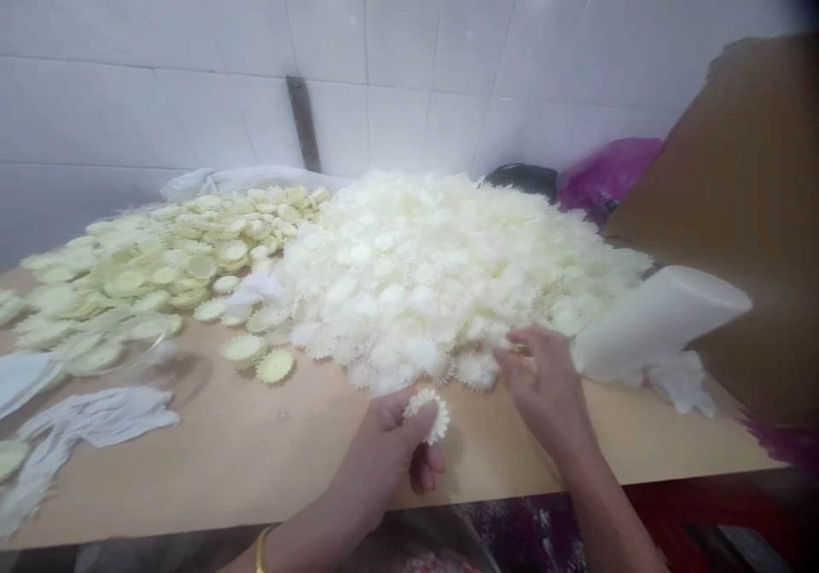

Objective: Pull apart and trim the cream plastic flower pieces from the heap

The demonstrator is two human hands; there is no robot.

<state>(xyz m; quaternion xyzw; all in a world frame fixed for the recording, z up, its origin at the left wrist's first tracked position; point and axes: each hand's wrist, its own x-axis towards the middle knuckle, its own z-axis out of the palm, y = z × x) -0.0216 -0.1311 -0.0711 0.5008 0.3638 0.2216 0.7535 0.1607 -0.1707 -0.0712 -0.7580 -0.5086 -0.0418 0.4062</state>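
Note:
My left hand (400,436) pinches a pale, flower-shaped disc (430,413) with a petalled rim between thumb and fingers, above the table's front part. At the front right of a big heap of whitish petalled pieces (435,266), my right hand (543,385) has its fingers bent and a little apart. Its fingertips are at the heap's edge, and I see nothing held in them. A yellowish round disc (275,366) with a notched edge lies on the table (256,454), left of my left hand.
Yellower flower discs (147,274) are piled at the left. White cloths (102,415) lie at the front left. On the right, a white cylindrical bottle (659,321) lies tilted beside a brown cardboard sheet (735,215). A purple bag (605,172) and tiled wall (409,121) are behind.

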